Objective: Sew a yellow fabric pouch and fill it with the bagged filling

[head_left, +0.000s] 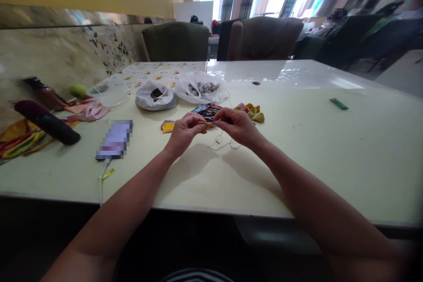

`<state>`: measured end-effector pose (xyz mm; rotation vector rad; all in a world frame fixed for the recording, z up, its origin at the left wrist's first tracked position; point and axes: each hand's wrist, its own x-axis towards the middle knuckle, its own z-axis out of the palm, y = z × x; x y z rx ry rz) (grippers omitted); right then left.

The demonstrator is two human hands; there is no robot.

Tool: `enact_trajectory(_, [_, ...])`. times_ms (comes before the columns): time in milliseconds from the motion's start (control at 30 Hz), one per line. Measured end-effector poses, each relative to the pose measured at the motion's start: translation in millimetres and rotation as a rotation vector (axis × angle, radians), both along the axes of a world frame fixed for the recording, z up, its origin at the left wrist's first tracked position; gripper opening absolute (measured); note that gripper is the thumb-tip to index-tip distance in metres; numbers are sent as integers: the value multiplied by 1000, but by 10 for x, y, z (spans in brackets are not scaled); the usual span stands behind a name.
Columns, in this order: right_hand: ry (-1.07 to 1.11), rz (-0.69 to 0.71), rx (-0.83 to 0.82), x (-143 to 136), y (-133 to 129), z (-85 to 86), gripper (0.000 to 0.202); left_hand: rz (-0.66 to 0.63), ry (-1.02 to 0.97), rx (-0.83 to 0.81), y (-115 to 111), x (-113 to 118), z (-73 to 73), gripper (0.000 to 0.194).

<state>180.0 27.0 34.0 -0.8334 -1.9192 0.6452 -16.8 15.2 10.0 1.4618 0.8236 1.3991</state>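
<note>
My left hand (188,130) pinches a small piece of yellow fabric (206,126) above the table. Close beside it, my right hand (234,124) has its thumb and fingertips pressed together at the fabric's right edge; what sits between them is too small to make out. A dark thread (220,143) trails in loops below the right hand. Just behind my hands lies a heap of patterned cloth pieces (208,111). Yellow and pink cloth pieces (254,112) rest past the right hand, and a yellow and purple scrap (167,126) lies left of the left hand.
Two white plastic bags stand beyond my hands, one with dark contents (155,97), one with greyish bits (203,88). At left are a phone (115,139) on a cable, a dark cylindrical case (46,121) and a brown bottle (44,92). A green lighter (339,104) lies right.
</note>
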Motion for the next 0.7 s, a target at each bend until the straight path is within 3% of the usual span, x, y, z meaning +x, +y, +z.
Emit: enact_trajectory(700, [-96, 4, -27, -84, -9, -142, 21, -106, -50, -192, -20, 43, -47, 35])
